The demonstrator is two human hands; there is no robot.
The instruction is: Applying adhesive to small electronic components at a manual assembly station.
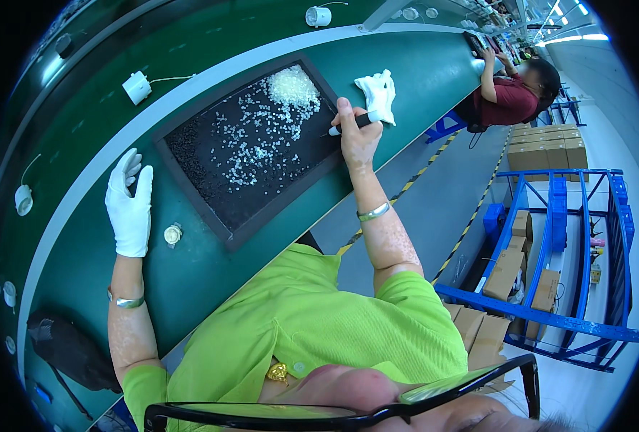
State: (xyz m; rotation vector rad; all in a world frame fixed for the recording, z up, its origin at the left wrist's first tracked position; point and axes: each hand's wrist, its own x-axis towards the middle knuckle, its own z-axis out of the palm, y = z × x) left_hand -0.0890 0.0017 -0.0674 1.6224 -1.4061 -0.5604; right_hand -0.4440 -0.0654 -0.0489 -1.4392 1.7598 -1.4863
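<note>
White-gloved, the left hand [130,216] is holding nothing that shows, its thumb and fingers standing apart, while the bare right hand [361,140] is gripping a black-and-white pen-like tool [363,119], its fingers closed around it. Small clear bits [294,88] are lying heaped and scattered inside the dark tray [290,198], and the tool's tip is pointing toward them from the tray's right side. The worker seems to be getting ready to touch the bits, so the next move is probably calling for a steady tip on one.
</note>
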